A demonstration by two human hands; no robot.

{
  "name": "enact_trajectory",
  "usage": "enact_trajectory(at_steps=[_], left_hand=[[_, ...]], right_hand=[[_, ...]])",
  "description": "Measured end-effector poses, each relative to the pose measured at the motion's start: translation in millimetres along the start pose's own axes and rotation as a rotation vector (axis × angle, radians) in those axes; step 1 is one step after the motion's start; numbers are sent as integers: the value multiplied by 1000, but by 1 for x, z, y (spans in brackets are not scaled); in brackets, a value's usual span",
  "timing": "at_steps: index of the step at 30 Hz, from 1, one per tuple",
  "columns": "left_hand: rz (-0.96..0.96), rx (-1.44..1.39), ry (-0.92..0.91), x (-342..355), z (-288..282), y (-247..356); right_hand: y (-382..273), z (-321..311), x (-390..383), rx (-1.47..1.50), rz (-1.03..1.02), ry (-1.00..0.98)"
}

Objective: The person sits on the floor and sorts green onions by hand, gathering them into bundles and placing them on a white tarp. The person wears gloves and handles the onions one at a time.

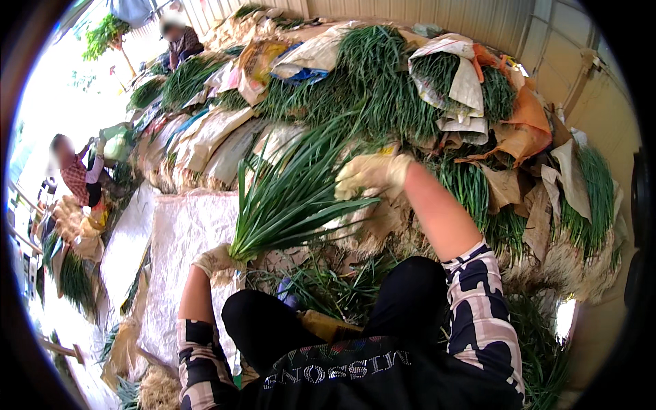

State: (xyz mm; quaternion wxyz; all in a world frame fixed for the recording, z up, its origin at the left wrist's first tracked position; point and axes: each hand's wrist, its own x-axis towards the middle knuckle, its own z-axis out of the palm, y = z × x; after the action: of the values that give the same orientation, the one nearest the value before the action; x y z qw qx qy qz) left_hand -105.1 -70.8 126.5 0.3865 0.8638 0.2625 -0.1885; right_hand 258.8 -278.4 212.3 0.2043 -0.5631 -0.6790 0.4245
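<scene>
My left hand (215, 262), in a pale glove, is closed round the base of a bunch of scallions (287, 195). Their long green leaves fan up and to the right, above a white woven sheet (191, 232). My right hand (372, 176), also gloved, hovers at the right edge of the leaves with its fingers curled in. Whether a leaf is pinched there I cannot make out. Loose green leaves (335, 287) lie scattered on the ground just beyond my knees.
Beyond my hands rises a long heap of scallion bundles (376, 89), partly wrapped in woven sacks (321, 51). More bundles (594, 191) stand at the right by a tan wall (567, 61). Two people sit at the left, one nearer (72, 171), one farther (184, 44).
</scene>
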Motion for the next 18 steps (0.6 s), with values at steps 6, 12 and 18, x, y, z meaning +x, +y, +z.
enact_trajectory(at_steps=[6, 12, 18], left_hand=[[16, -143, -10, 29, 5, -11], [-101, -74, 21, 10, -1, 16], [-216, -186, -41, 6, 4, -13]], right_hand=[[38, -14, -16, 256, -337, 1083], [44, -35, -70, 377, -214, 1685], [35, -17, -52, 146, -98, 1248]])
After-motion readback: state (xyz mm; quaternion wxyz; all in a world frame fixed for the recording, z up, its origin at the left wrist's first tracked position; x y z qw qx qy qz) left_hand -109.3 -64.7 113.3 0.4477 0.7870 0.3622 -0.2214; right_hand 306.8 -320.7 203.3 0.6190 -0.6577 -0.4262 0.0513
